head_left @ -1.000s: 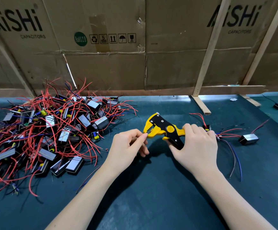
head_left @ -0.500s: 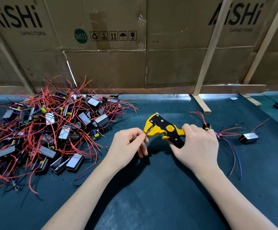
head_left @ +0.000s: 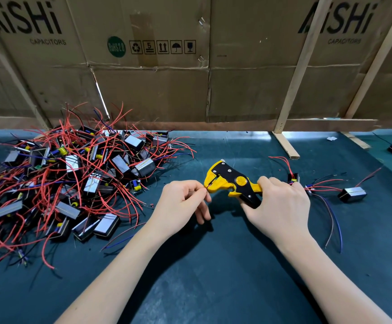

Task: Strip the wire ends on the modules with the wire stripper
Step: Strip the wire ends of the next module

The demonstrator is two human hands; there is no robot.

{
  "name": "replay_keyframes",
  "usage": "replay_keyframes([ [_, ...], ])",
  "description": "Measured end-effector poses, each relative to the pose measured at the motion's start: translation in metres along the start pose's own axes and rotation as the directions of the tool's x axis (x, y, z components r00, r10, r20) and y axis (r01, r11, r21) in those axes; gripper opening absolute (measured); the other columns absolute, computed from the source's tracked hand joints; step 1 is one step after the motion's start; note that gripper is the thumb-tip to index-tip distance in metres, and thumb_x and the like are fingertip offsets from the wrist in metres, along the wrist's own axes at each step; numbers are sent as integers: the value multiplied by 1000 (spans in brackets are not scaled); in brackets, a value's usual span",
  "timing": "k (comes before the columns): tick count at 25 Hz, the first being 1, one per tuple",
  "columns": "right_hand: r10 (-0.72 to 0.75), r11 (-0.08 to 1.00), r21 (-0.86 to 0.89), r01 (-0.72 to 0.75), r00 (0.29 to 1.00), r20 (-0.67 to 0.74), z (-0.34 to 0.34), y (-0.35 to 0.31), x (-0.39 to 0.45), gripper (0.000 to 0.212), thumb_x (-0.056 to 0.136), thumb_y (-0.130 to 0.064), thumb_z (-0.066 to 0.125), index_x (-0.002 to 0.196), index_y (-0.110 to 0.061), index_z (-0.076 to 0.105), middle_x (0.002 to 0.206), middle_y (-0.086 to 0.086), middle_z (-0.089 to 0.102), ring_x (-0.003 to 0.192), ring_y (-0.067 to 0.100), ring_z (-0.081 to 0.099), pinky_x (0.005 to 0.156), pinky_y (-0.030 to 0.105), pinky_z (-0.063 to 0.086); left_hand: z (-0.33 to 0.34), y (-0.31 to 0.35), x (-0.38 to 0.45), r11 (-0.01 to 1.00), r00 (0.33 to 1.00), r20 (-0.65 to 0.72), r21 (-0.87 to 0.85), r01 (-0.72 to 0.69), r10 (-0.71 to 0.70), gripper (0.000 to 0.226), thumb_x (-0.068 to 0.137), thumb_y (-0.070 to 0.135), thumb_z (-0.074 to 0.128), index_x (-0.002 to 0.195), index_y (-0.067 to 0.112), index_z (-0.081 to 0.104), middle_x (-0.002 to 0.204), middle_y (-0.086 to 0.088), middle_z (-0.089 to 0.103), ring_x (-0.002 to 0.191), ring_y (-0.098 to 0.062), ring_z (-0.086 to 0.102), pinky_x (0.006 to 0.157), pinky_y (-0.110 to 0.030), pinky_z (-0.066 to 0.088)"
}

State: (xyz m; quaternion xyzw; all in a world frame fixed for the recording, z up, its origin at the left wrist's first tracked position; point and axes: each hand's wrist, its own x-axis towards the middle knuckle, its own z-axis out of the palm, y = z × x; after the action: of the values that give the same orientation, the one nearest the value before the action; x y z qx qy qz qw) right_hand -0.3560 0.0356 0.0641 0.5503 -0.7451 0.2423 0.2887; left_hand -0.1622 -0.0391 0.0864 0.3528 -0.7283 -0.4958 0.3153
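Left hand [head_left: 183, 202] pinches a thin red wire end [head_left: 208, 186] into the mouth of the yellow wire stripper [head_left: 231, 183], gripped by the right hand [head_left: 277, 202]. Fed too deep or crooked, it could nick strands; modules pile [head_left: 73, 178] waits left.

**Wire end fed into the stripper**

The right hand [head_left: 281, 204] grips the handles of the yellow and black stripper [head_left: 231, 183] above the dark counter [head_left: 213, 277]. The left hand [head_left: 181, 206] pinches a thin red wire [head_left: 208, 186] at the stripper's mouth. A pile of modules [head_left: 73, 183] with tangled red leads lies to the left. One module [head_left: 353, 194] sits to the right, near the right hand. Cardboard [head_left: 155, 90] printed "AiSHi" stands behind.
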Motion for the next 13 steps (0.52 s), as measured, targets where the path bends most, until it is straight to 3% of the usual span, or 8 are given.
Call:
replay_keyframes([
  [13,-4,1000,-19,5,1000,12,0,-1,0,45,65,-44,80,63,-11,49,55,4,52,51,30,52,61,36,35,1,-1,2,999,1000,8,-19,28,-28,28,95,-1,44,74,1,61,55,-12,67,42,-19,58,42,-10,36],
])
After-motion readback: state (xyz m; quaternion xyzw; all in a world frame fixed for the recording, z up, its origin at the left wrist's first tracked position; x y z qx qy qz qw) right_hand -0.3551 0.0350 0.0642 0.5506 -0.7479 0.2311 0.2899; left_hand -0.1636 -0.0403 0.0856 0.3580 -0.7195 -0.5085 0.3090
